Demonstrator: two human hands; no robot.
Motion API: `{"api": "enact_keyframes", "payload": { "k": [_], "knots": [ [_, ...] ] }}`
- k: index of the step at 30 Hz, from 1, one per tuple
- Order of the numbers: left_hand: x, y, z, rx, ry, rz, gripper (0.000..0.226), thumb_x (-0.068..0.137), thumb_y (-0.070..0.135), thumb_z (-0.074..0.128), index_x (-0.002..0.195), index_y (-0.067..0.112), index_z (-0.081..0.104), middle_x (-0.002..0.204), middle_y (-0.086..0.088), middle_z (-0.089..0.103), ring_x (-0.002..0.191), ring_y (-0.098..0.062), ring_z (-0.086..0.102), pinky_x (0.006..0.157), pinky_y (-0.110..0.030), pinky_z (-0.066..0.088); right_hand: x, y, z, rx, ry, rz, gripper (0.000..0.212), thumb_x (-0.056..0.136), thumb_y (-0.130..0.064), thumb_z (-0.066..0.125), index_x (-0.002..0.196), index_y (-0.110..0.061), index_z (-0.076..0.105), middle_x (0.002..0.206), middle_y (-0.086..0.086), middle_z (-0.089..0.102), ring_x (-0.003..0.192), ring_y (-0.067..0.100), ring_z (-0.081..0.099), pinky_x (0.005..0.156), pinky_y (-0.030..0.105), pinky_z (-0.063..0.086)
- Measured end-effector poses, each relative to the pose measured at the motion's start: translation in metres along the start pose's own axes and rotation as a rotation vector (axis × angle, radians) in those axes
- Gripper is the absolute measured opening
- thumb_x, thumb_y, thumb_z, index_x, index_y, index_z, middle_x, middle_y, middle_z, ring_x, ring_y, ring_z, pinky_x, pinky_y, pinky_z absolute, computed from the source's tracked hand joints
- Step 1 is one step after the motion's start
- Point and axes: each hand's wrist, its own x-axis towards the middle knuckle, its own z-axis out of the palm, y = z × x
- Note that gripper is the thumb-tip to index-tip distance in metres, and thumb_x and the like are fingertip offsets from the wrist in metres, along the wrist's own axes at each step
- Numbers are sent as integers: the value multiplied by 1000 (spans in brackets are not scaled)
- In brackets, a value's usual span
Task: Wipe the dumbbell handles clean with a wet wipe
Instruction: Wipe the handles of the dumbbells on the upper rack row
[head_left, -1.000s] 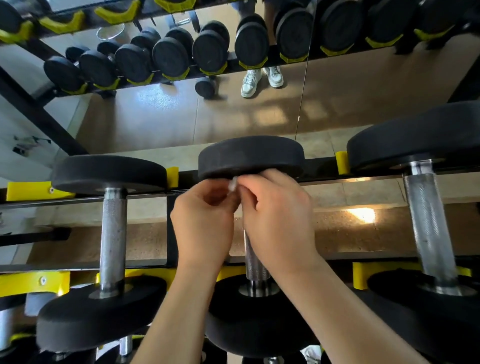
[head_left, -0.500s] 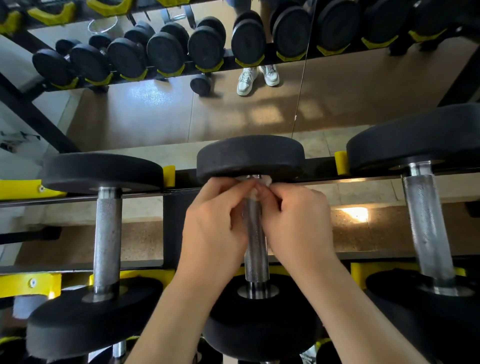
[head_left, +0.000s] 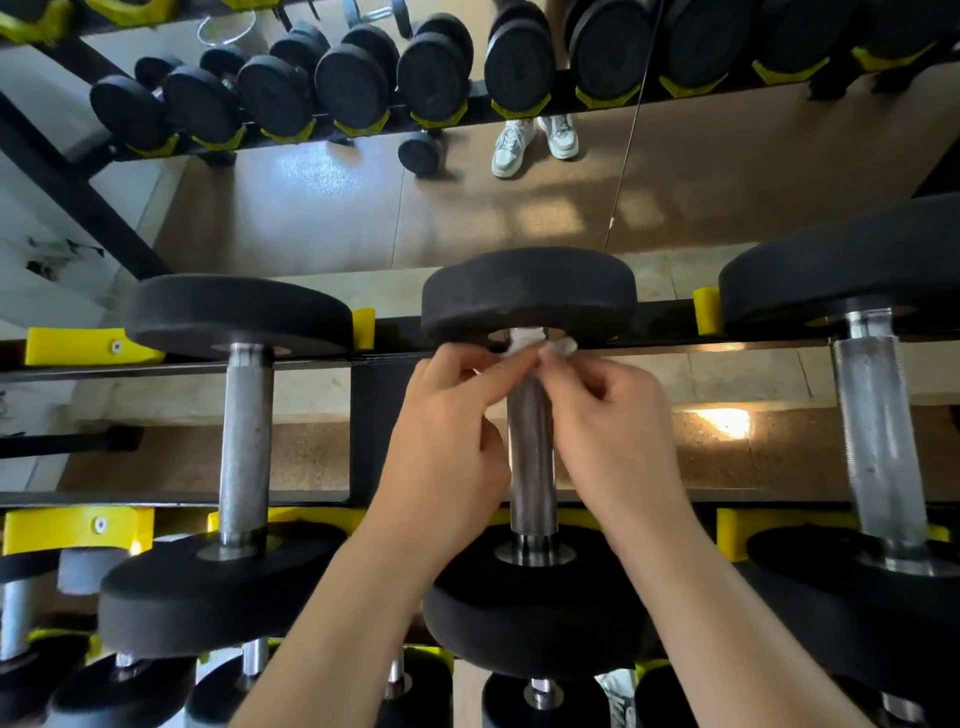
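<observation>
Gym dumbbell rack (head_left: 363, 441): left hand (head_left: 447, 431), right hand (head_left: 613, 421) both pinch wet wipe (head_left: 524, 340) at twelve-o'clock end of middle dumbbell handle (head_left: 531, 467).

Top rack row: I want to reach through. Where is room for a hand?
Free: between left handle and the rack upright; between right hand and right handle. Crowded: top of the middle handle, where left hand and right hand pinch the wipe.

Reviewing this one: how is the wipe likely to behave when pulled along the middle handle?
The wipe sits crumpled and bunched between the left hand and right hand, so it is probably floppy and very light. The handle looks knurled, so the wipe may snag rather than slide. It looks thin and might tear if pulled hard.
</observation>
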Motion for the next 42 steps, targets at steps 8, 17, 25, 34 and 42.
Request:
{"api": "enact_keyframes", "payload": {
  "k": [8,17,25,34,42],
  "knots": [
    [-50,-8,-9,-185,-100,-134,54,87,-5,55,119,38,64,104,23,55,97,0,55,76,-6,43,-21,16,-28,-357,-214,-74,26,92,-30,63,70,-19,72,50,-4,57,46,7,52,41,17,39],
    [-38,9,-3,-275,-66,-174,38,90,9,62,114,39,61,96,16,61,92,2,57,77,-5,45,-16,10,-23,-304,-142,-168,21,90,-15,60,107,-24,70,93,-11,69,81,0,61,74,18,52],
    [-34,10,-1,-171,-91,-160,17,80,25,73,85,41,70,94,20,56,90,6,55,72,-5,45,-27,13,-40,-260,-298,-118,14,90,-31,63,79,-37,67,74,-19,66,75,-2,63,67,12,50],
    [-57,1,-21,-239,-120,-339,21,85,14,67,87,33,75,84,17,70,80,2,65,73,-14,52,-42,-17,-25,-738,-505,-275,9,83,-34,71,82,-27,66,87,-6,65,80,11,61,74,28,54],
    [-64,-3,-17,-335,-198,-416,11,81,25,74,87,33,72,78,19,71,78,2,67,78,-23,56,-35,-2,-36,-624,-497,-268,15,82,-37,72,73,-31,62,71,-15,58,68,2,57,65,19,49]
  ]
}}
